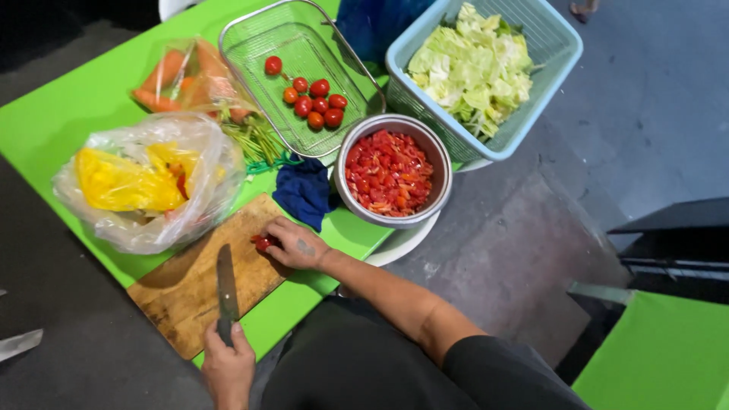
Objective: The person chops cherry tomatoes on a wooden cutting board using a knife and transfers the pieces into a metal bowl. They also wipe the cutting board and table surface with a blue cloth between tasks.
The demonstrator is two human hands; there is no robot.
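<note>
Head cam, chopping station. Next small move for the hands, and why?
Probably bring the knife across the cutting board to the tomato and cut it. The right hand already pins the tomato on the board's far edge, while the left hand grips the knife with its blade clear of it. The steel bowl beside it holds chopped tomato.

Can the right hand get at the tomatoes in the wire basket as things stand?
Probably yes. The right hand pinches a tomato piece on the board; the wire basket is open-topped, and only a low blue cloth lies between.
</note>
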